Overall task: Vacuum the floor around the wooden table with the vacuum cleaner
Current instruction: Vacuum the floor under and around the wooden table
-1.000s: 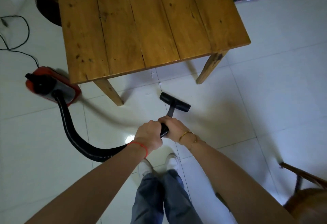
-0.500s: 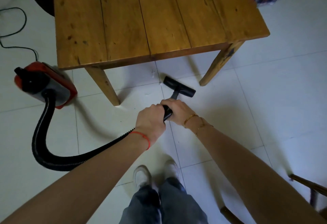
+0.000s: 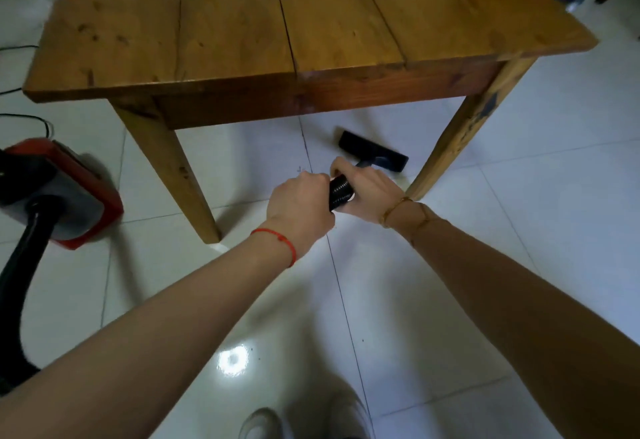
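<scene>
Hands both clench the black ribbed vacuum hose [image 3: 340, 192], left hand [image 3: 299, 208] behind right hand [image 3: 367, 189]. Its flat black floor nozzle [image 3: 372, 155] sits on the white tiled floor [image 3: 519, 230] under the wooden desk [image 3: 294, 22], near its front right leg; the red canister [image 3: 69, 196] stands left.

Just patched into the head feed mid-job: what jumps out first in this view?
The wooden table fills the top of the frame, seen from above. Just below its near edge, the left hand and right hand both grip the black hose, with the floor nozzle between the two front legs. The red vacuum body sits at far left.
</scene>
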Action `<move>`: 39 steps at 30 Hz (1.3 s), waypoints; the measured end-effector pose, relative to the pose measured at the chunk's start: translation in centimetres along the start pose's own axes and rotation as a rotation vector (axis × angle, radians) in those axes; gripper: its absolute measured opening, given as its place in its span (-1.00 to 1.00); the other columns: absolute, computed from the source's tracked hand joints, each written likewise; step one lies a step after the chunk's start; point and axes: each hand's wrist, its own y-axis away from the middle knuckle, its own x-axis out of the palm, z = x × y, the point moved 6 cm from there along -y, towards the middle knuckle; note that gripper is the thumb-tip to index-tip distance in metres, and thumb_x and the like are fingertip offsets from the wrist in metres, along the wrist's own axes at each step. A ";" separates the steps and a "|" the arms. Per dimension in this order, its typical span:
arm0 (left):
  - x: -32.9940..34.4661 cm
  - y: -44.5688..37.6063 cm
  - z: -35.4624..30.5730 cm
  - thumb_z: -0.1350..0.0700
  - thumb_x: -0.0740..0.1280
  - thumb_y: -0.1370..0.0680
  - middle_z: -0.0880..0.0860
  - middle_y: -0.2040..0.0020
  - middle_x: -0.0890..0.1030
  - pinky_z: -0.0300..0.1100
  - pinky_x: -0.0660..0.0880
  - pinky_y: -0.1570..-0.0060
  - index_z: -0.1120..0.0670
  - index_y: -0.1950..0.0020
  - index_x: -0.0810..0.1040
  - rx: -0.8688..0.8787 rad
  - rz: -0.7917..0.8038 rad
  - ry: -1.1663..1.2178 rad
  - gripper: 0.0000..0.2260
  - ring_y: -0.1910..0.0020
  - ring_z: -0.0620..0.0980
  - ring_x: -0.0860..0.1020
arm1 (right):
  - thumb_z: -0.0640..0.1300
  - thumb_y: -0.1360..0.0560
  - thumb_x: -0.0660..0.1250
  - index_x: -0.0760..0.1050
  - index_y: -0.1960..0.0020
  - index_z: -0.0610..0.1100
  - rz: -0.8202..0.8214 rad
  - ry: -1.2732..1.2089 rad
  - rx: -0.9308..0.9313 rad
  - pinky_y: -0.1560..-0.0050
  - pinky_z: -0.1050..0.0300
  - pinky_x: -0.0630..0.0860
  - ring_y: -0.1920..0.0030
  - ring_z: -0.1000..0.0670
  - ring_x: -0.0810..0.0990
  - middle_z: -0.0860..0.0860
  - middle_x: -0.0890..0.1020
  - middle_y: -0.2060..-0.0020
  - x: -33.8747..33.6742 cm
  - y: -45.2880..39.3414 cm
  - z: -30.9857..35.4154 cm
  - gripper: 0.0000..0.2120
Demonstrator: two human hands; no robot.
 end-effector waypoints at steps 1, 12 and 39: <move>0.5 -0.7 0.2 0.17 0.31 -0.46 0.12 0.03 0.55 -0.14 0.36 0.25 0.10 -0.11 0.50 0.011 -0.020 0.000 -0.77 0.14 0.15 0.54 | -0.11 -0.42 0.41 0.36 -0.12 -0.18 -0.028 0.022 -0.013 0.25 0.10 0.40 0.18 -0.12 0.52 -0.04 0.54 0.15 0.4 -0.5 -0.6 -0.64; 9.5 -7.7 -0.5 0.19 0.30 -0.47 0.05 0.15 0.44 -0.14 0.35 0.25 0.07 -0.10 0.50 0.106 -0.193 -0.049 -0.79 0.19 0.09 0.50 | -0.18 -0.38 0.46 0.41 -0.07 -0.16 -0.188 0.083 0.019 0.18 0.14 0.41 0.10 -0.13 0.56 -0.10 0.59 0.06 7.1 -4.7 -9.8 -0.67; 10.6 -2.2 9.3 0.14 0.29 -0.47 -0.02 0.33 0.34 -0.15 0.37 0.33 0.07 -0.05 0.45 -0.053 -0.245 -0.105 -0.83 0.31 0.08 0.44 | -0.13 -0.40 0.44 0.40 -0.05 -0.15 -0.258 0.053 -0.160 0.15 0.08 0.48 0.11 -0.11 0.53 -0.09 0.54 -0.03 13.1 -7.4 -0.1 -0.69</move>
